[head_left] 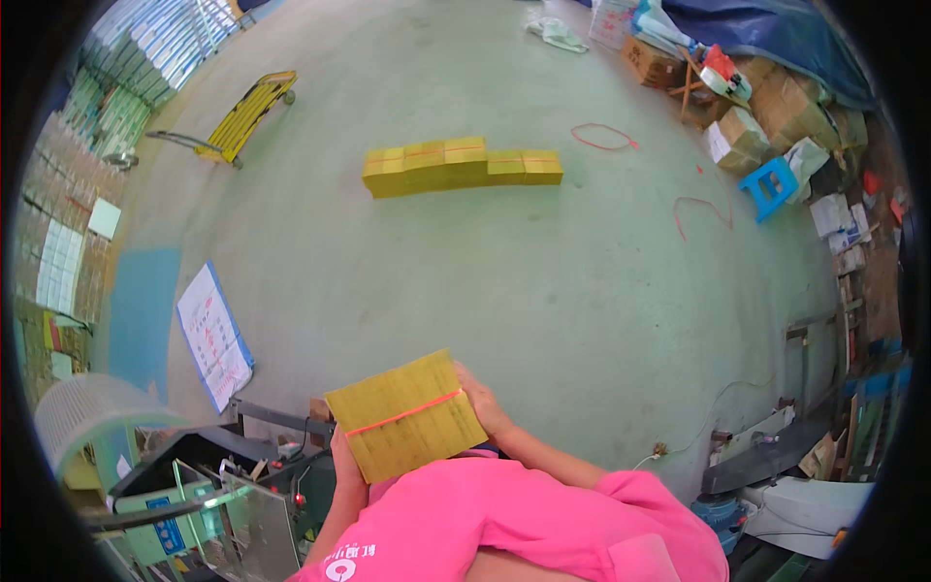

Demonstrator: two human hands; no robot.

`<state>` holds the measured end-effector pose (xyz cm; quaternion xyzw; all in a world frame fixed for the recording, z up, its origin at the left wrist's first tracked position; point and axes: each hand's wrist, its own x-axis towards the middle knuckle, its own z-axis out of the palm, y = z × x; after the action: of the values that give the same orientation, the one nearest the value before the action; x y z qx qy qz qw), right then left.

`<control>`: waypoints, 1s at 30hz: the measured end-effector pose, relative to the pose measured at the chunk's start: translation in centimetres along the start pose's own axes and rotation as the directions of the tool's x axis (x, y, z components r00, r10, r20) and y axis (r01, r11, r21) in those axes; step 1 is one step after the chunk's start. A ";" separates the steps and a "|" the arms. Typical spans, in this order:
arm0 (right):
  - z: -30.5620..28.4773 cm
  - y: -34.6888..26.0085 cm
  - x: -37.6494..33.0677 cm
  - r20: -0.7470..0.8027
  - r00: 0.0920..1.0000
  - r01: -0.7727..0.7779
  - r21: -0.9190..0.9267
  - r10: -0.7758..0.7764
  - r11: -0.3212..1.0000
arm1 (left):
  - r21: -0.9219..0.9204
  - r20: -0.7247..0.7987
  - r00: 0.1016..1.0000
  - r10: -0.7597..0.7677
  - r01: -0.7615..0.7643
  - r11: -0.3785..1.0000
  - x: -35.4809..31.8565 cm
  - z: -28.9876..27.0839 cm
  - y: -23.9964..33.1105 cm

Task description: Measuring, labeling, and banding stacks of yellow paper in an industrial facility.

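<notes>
I hold a thick yellow paper bundle [405,415] in front of my chest, tied across the middle with a thin orange-red band. My left hand [342,464] grips its lower left edge. My right hand [482,400] holds its right side, fingers behind the stack. My pink sleeves and shirt [504,524] fill the lower edge. A row of similar yellow bundles [464,165] lies on the green floor farther off.
A yellow hand cart [247,114] stands at the upper left. Cardboard boxes [742,136] and a blue stool [771,186] crowd the right. Loose red bands [603,136] lie on the floor. A green machine [213,495] and a printed sheet [215,335] are at my left.
</notes>
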<state>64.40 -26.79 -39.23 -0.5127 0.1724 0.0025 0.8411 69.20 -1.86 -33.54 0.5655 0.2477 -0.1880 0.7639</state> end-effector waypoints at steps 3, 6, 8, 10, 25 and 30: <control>-2.9 -4.6 3.2 -0.071 0.986 -0.134 0.181 0.149 0.974 | 0.123 0.115 0.993 -0.013 -0.001 0.992 5.2 6.0 0.3; -7.3 -7.0 8.1 -0.086 0.976 -0.160 0.347 0.201 0.924 | 0.301 0.185 0.982 -0.025 -0.032 0.953 10.9 13.0 1.2; -11.4 -8.2 12.7 -0.105 0.975 -0.150 0.354 0.198 0.923 | 0.212 0.202 0.977 -0.063 0.019 0.977 15.1 18.4 1.1; -15.0 -9.6 17.5 -0.123 0.972 -0.143 0.364 0.199 0.921 | 0.238 0.203 0.977 -0.066 0.016 0.971 19.0 24.2 1.8; -41.0 -26.1 51.3 -0.471 0.813 -0.152 0.395 0.342 0.906 | 0.234 0.417 0.880 -0.229 0.140 0.962 52.1 64.7 0.7; -49.4 -27.7 64.6 -0.444 0.793 -0.346 0.237 0.418 0.908 | 0.199 0.300 0.896 -0.328 0.277 0.940 62.7 73.0 -3.4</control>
<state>115.99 -93.74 -54.81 -0.3893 0.4774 0.0318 0.7871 129.99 -73.11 -55.85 0.5368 0.1870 -0.4144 0.7107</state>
